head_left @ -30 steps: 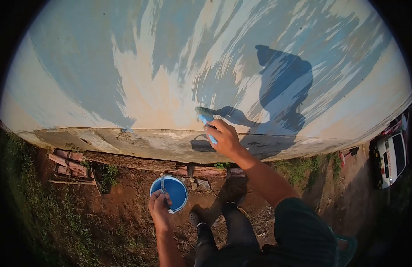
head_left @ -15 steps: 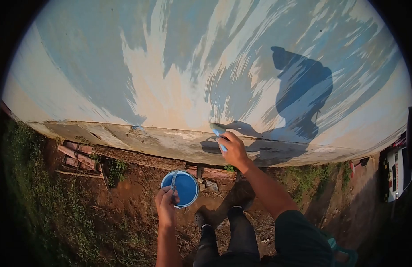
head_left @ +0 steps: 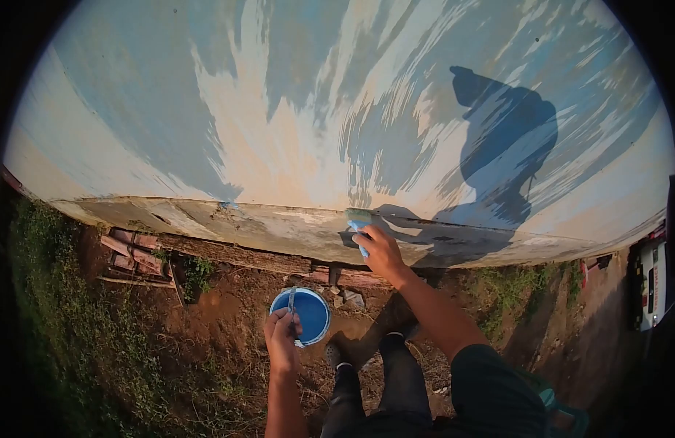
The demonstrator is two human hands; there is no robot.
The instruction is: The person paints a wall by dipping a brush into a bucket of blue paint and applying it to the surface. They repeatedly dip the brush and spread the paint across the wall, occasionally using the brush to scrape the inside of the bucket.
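My right hand is closed around the blue handle of a paintbrush. Its bristles lie against the lower edge of the wall, where the pale surface meets a bare, weathered strip. Uneven streaks of blue-grey paint fan upward across the wall. My left hand grips the handle of a paint bucket, which hangs over the ground and holds blue paint. The fingers cover part of the bucket's left rim.
Broken reddish slabs lie at the wall's foot on the left. Grass and weeds cover the ground there. A white vehicle stands far right. My shadow falls on the wall. Rubble lies near my feet.
The paintbrush has moved slightly down, onto the wall's bottom edge. The bucket sits slightly lower and further right in view, along with my left hand.
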